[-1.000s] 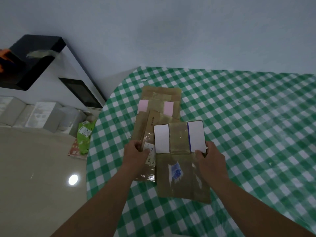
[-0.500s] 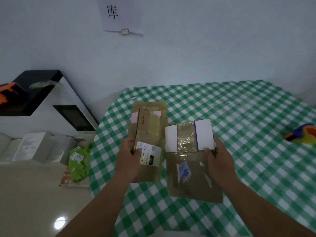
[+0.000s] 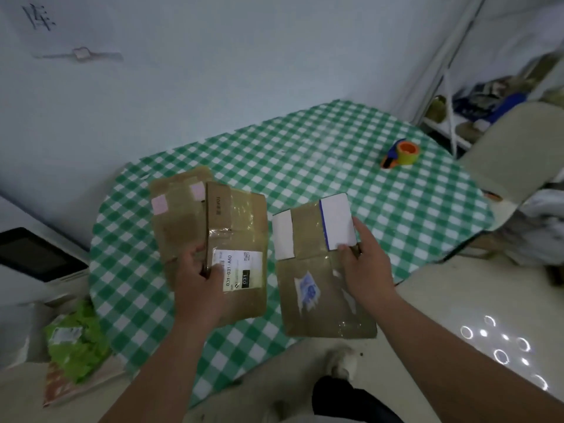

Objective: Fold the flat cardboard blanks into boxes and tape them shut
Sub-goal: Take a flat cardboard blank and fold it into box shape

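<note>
My right hand (image 3: 364, 264) grips a flat cardboard blank (image 3: 320, 288) with white panels and a blue sticker, holding it by its right edge over the table's near rim. My left hand (image 3: 198, 285) grips another flat blank (image 3: 238, 239) that carries a white shipping label, thumb on its left edge. Under and behind that one lies a third flat blank (image 3: 175, 215) with pink patches, resting on the green checked table (image 3: 305, 166). An orange and blue tape dispenser (image 3: 401, 154) sits far right on the table, apart from both hands.
A pale chair back (image 3: 515, 151) stands at the table's right side. A white appliance with a dark panel (image 3: 33, 257) sits at the left, with green packets (image 3: 76, 343) on the floor below. Shelving with clutter (image 3: 476, 108) fills the far right corner.
The view has swung right and down. My hands have pulled the two blanks apart, the right one moving right and toward me. The tape dispenser and chair have come into view.
</note>
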